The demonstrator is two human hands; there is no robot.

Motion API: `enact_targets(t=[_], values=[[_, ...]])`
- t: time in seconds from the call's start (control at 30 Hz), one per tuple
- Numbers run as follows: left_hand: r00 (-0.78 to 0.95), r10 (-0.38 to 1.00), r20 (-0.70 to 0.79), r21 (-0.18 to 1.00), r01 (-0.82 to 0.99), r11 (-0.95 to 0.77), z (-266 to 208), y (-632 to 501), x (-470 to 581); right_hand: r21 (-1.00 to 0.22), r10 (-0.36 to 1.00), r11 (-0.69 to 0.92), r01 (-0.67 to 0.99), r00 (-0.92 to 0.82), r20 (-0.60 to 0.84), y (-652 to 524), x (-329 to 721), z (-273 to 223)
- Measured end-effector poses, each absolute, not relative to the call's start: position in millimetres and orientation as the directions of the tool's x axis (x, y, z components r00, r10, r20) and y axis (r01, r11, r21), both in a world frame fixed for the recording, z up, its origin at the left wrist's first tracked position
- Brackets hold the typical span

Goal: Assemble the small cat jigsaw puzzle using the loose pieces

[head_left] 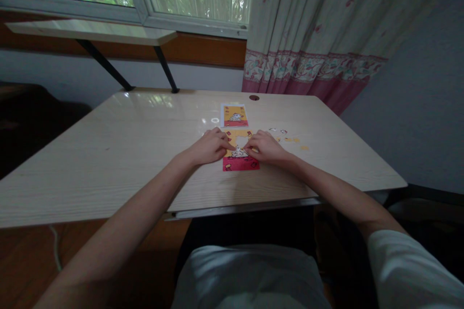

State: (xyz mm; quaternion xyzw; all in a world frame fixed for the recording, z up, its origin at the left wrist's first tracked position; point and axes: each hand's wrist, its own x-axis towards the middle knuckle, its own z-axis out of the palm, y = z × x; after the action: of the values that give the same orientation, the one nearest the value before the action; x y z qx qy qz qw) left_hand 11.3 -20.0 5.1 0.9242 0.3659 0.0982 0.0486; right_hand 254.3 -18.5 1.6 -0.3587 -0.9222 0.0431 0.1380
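Note:
A small jigsaw puzzle (pixel 241 164), yellow above and red below with a white cartoon animal, lies flat near the table's middle. A pale gap shows in its upper centre. From the left, my left hand (pixel 214 146) reaches over it, fingers drawn together and tips at the animal; what they pinch, if anything, is hidden. My right hand (pixel 265 147) comes in from the other side, closed in a pinch on what looks like a small white puzzle piece by the gap. Several loose yellow pieces (pixel 304 147) and white ones (pixel 283 131) are scattered beyond my right hand.
Just behind the puzzle lies a picture card (pixel 235 116) with a similar yellow and red design. The wooden table (pixel 145 154) has a cable hole (pixel 254 98) at its back edge and a raised shelf (pixel 97 31) at the back left. A curtain (pixel 290 63) hangs behind.

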Motion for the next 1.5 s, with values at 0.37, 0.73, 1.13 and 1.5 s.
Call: enact_targets(t=[0.37, 0.73, 1.13, 1.5], values=[[0.714, 0.683, 0.156, 0.147, 0.667, -0.730, 3.4, -20.4, 11.8, -0.151, 0.651, 0.757, 0.636, -0.709, 0.271, -18.8, 256.4, -3.0], [0.699, 0.701, 0.141, 0.137, 0.688, -0.713, 6.1, -23.1, 13.4, -0.129, 0.622, 0.780, 0.612, -0.735, 0.270, -18.4, 256.6, -4.3], [0.703, 0.695, 0.155, 0.163, 0.675, -0.719, 6.7, -23.1, 13.2, -0.230, 0.707, 0.707, 0.669, -0.663, 0.247, -11.7, 257.3, -6.0], [0.696, 0.701, 0.155, 0.163, 0.682, -0.713, 6.0, -23.0, 14.3, -0.304, 0.704, 0.710, 0.635, -0.653, 0.279, -7.4, 252.8, -12.3]])
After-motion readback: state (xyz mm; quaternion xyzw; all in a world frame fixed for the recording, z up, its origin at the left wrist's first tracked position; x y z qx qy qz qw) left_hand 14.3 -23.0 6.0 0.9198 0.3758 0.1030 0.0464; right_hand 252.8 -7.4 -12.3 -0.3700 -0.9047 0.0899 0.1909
